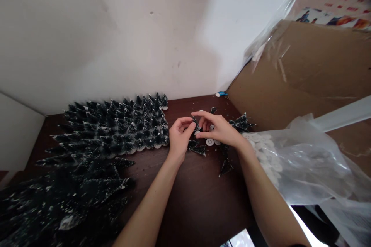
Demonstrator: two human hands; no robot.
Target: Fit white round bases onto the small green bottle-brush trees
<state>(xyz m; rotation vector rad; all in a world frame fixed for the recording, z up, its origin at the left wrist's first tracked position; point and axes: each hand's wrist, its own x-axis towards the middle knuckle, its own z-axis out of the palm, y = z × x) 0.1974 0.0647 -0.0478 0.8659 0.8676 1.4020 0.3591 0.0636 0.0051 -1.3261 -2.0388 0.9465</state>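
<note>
Small bristly tree [196, 124], conical, white-flecked, between both hands' fingertips; smooth round white discs [210, 142] just below right fingers, bristly tree rows [142, 125] left of left fingers. Left hand [181, 133] pinches tree, thumb against fingers; right hand [218, 128] thumb and index curved apart around it, grip unclear.

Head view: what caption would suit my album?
Left hand and right hand meet at a small white-flecked tree beside rows of trees.

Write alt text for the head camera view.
A person's left grip pinches a miniature snow-flecked bottlebrush tree, the right grip arched around it, over a dark table. Similar trees crowd the left; a clear bag of white discs lies right.
</note>
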